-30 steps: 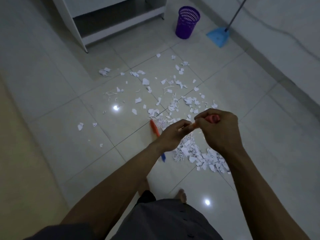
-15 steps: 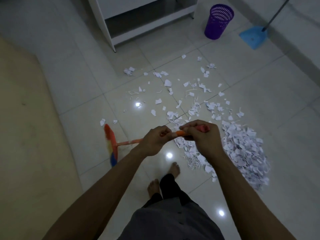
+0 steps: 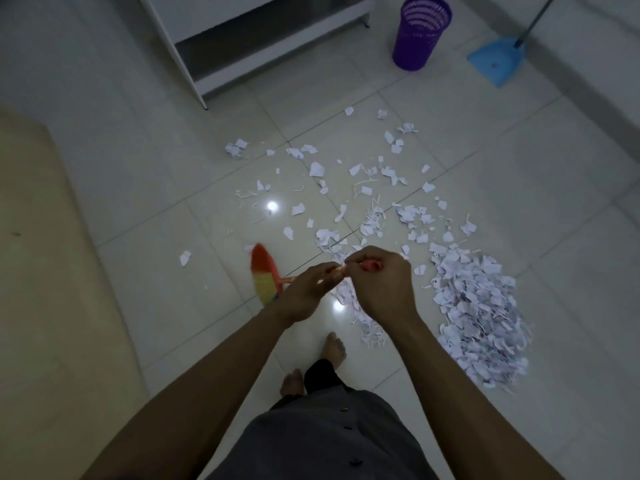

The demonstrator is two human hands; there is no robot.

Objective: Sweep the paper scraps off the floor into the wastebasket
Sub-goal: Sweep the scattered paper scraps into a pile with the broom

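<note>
- Left hand (image 3: 308, 289): fingers curled round the orange handle of the broom (image 3: 264, 278), the lower of the two grips.
- Right hand (image 3: 379, 285): clenched on the handle's top end, just beside the left hand.
- Broom: multicoloured bristle head low at the floor (image 3: 519, 202) on the person's left; whether it touches the tiles cannot be told.
- Paper scraps, heap (image 3: 478, 306): dense pile on the tiles to the right of the bare feet (image 3: 334, 348).
- Paper scraps, scatter (image 3: 363, 188): loose pieces spread ahead, between the hands and the wastebasket (image 3: 420, 32).
- Stray scrap (image 3: 185, 258): lies alone near the bristles.
- Wastebasket: purple, upright, well apart from the heap.
- Risk: a hard stroke would likely fling the light pieces and break up the heap.
- Risk: the stray scrap could be missed; feet near the heap may drag pieces away.
- Dustpan (image 3: 495, 62): blue, long-handled, by the wall, near the wastebasket, untouched.
- White shelf unit (image 3: 263, 39): stands on legs beyond the scatter; scraps could slip under it.
- Beige surface (image 3: 45, 271): borders the tiles on the left.
</note>
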